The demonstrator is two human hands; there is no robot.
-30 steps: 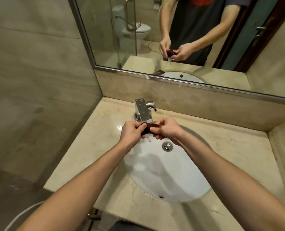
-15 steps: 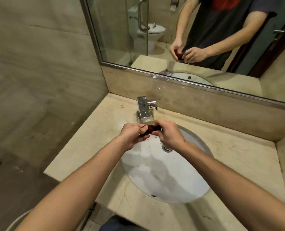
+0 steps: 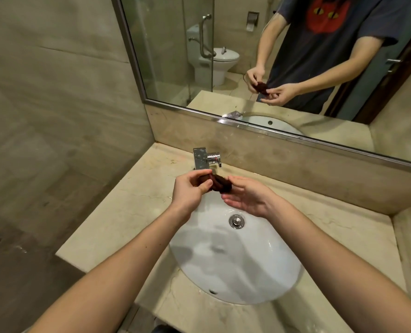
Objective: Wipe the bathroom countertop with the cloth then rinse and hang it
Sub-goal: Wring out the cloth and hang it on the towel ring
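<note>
Twisted dark cloth [image 3: 220, 183] is gripped in left hand [image 3: 190, 188] over sink [image 3: 235, 260], just before tap [image 3: 204, 158]. Right hand [image 3: 245, 198] is spread flat, palm up, at its end; nothing is held. Wiping of countertop [image 3: 127, 200] is judged done, rinse near finished; hanging not yet done.

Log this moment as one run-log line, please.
left hand: grips twisted dark cloth | right hand: open beside cloth | above sink basin | not yet hung

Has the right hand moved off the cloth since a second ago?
Yes. The right hand has opened and eased slightly away from the tap, toward the drain; only the left hand grips the cloth.
</note>
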